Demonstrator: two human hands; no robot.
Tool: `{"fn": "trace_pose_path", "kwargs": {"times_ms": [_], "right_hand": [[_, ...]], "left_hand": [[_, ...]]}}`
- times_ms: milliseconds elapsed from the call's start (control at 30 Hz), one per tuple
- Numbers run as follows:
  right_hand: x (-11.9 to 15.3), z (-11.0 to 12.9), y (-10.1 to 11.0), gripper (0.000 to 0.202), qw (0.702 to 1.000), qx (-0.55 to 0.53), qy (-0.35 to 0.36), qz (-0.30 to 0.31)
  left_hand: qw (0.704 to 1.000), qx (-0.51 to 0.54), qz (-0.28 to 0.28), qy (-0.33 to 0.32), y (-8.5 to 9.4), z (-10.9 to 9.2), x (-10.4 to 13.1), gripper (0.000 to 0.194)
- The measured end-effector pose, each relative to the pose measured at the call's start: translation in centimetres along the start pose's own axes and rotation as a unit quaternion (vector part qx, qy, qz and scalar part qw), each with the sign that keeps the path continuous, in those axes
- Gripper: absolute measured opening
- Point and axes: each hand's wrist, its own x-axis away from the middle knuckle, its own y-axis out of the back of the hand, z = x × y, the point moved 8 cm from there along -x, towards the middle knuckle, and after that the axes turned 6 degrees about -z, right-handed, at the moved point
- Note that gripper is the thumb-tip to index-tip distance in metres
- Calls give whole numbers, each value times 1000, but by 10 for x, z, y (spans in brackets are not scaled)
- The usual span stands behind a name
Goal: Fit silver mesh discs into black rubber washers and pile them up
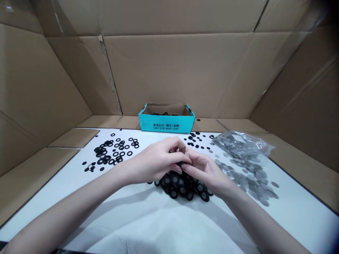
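My left hand [159, 158] and my right hand [205, 167] meet over a pile of black rings with grey centres [182, 190]. Fingers and thumb of each hand are pinched together at a small black piece [180, 163], mostly covered by the fingertips, so whether it is a whole ring cannot be made out. Loose black rings [116, 153] lie scattered to the left, some overlapping. Over on the right, thin grey discs [254, 180] are spread in a loose heap.
A turquoise box [166, 123] holding black pieces stands at the back. Small black pieces [197, 141] lie before it. To the right, a clear plastic bag [238, 143] contains grey discs. Cardboard walls [174, 70] surround the white tabletop [127, 215] at the back and sides.
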Motion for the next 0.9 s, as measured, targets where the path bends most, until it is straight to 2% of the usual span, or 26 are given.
{"fn": "trace_pose_path", "kwargs": {"times_ms": [133,200,233,300,400,500,567,700,767,900], "right_hand": [[0,-1,1,15,1000,9,-8,-6],[0,0,2,20,1000,24,1,-10],[0,1,2,24,999,32,10,-10],[0,3,1,27,998,50,28,-4],[-2,4,9,17,993,107,50,-25],[-3,8,24,8,974,200,78,-75],[-4,7,26,7,959,261,85,-74],[-4,-4,16,3,926,366,74,-50],[-3,-9,9,9,914,397,72,-44],[-2,-10,-4,7,881,456,119,-37]], "left_hand": [[998,-48,-28,-7,5,1,-1,23],[997,-67,-34,2,5,1,-2,12],[998,-63,-26,4,3,1,-2,12],[999,-37,0,2,-1,0,-3,24],[1000,-11,16,0,1,2,-1,32],[999,-28,-1,23,14,13,3,35],[998,-49,-12,44,24,21,8,34],[994,-73,-20,79,38,33,20,32],[992,-79,-14,97,41,38,26,32],[987,-89,-5,132,47,48,40,32]]}}
